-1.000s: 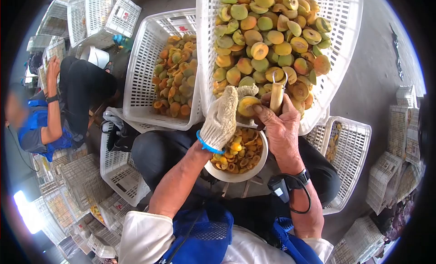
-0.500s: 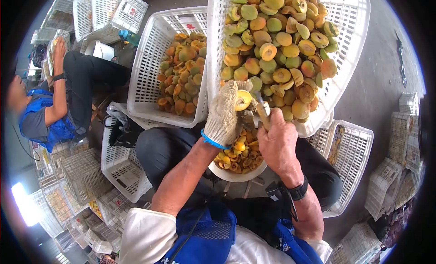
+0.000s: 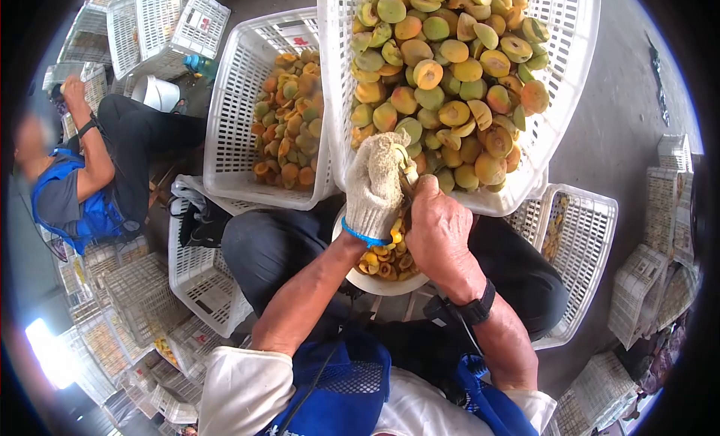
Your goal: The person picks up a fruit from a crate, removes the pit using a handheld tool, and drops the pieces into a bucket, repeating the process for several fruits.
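Observation:
My left hand [image 3: 376,182], in a dirty knitted glove with a blue cuff, is closed around an apricot half [image 3: 407,160], mostly hidden by the fingers. Beside it, my bare right hand [image 3: 442,230] grips a small knife [image 3: 410,179] whose metal end meets the fruit; its handle is largely covered. Below both hands, a white bucket [image 3: 381,284] between the knees contains orange apricot pieces [image 3: 379,260]. Just beyond the hands, a large white crate [image 3: 559,128] is heaped with green and orange apricots [image 3: 450,79], many cut in half.
To the left stands another white crate [image 3: 232,128] of apricot halves. Lower crates [image 3: 592,233] flank my knees. A co-worker in a blue vest [image 3: 67,192] sits at far left near a white bucket [image 3: 157,93]. Stacked crates [image 3: 135,286] line both sides.
My right hand has moved in toward the left, bringing the knife against the fruit. My gloved fingers have turned over the apricot half, hiding most of it. The view has shifted slightly.

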`<move>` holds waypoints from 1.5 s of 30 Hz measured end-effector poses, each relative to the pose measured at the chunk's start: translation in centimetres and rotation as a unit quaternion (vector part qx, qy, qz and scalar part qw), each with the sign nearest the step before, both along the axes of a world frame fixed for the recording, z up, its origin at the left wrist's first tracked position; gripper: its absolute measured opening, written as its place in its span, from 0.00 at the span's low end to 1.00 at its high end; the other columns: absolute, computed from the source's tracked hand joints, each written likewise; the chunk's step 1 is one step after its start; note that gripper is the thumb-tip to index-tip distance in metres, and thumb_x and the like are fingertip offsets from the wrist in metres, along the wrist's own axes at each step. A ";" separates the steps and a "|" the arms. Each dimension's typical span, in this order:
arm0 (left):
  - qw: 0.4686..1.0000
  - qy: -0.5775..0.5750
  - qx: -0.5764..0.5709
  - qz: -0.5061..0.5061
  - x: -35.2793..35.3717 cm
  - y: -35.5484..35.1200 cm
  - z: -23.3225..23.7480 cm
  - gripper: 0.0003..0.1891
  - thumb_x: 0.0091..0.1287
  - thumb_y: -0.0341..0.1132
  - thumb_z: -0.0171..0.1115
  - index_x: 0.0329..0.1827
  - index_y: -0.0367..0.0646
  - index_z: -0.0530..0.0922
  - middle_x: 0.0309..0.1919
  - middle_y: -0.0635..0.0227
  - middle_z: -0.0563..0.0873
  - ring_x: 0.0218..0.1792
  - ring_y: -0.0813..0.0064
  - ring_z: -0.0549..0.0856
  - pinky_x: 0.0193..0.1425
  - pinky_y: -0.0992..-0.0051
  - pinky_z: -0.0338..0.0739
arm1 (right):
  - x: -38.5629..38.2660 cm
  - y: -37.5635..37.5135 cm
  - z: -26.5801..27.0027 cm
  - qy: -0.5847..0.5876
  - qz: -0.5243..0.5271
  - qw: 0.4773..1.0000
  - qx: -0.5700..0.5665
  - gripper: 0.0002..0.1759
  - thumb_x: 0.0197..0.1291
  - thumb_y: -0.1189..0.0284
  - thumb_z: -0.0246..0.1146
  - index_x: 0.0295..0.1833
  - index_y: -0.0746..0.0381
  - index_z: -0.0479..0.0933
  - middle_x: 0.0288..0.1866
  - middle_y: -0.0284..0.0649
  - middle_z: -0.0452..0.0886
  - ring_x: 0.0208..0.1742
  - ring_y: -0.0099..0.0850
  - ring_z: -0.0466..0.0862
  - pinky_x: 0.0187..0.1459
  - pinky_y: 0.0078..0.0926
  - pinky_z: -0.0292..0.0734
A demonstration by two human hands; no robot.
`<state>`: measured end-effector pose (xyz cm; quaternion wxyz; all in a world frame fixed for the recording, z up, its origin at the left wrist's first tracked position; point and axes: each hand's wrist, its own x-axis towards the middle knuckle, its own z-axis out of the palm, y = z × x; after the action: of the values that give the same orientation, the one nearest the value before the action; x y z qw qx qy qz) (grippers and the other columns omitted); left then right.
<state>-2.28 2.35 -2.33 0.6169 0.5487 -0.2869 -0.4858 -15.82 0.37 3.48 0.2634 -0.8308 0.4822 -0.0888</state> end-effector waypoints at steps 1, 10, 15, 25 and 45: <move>1.000 0.023 -0.016 -0.001 0.0 0.1 0.3 0.18 0.83 0.42 0.58 0.66 0.38 0.78 0.52 0.68 0.87 0.47 0.78 0.87 0.51 0.76 0.84 | 0.0 0.1 0.1 -0.007 0.013 1.000 0.013 0.09 0.62 0.79 0.61 0.45 0.67 0.70 0.33 0.55 0.83 0.32 0.55 0.87 0.33 0.54 0.80; 0.982 -0.173 -0.022 -0.074 2.0 0.3 1.2 0.19 0.85 0.44 0.54 0.64 0.37 0.81 0.50 0.69 0.88 0.48 0.80 0.86 0.52 0.75 0.83 | -1.9 -1.0 -1.2 -0.010 0.067 0.997 -0.031 0.09 0.63 0.80 0.60 0.46 0.65 0.69 0.33 0.55 0.82 0.31 0.59 0.85 0.32 0.56 0.78; 0.989 -0.112 -0.008 -0.093 2.1 0.2 2.8 0.14 0.79 0.35 0.58 0.60 0.35 0.82 0.51 0.64 0.88 0.48 0.76 0.85 0.55 0.73 0.82 | -2.6 -0.8 0.0 -0.067 0.049 0.989 0.124 0.12 0.57 0.79 0.65 0.44 0.67 0.70 0.36 0.61 0.84 0.37 0.63 0.84 0.37 0.55 0.78; 0.983 -0.083 -0.048 -0.154 2.0 0.1 3.8 0.16 0.77 0.32 0.60 0.62 0.32 0.81 0.54 0.60 0.90 0.46 0.73 0.87 0.54 0.72 0.83 | -4.6 -2.1 2.5 -0.258 -0.005 0.815 0.519 0.16 0.60 0.70 0.69 0.47 0.69 0.76 0.28 0.41 0.79 0.36 0.31 0.81 0.39 0.33 0.76; 0.997 -0.065 -0.029 -0.005 5.4 -0.5 3.7 0.23 0.81 0.49 0.60 0.60 0.36 0.82 0.34 0.60 0.90 0.22 0.78 0.84 0.23 0.82 0.77 | -6.8 3.3 -2.1 -0.055 0.163 0.971 0.167 0.13 0.54 0.72 0.70 0.43 0.63 0.77 0.30 0.50 0.85 0.37 0.53 0.89 0.36 0.51 0.81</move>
<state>3.13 1.85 1.36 0.6101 0.5599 -0.3427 -0.4437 -22.66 3.69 1.41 0.4352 -0.8363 0.3334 -0.0091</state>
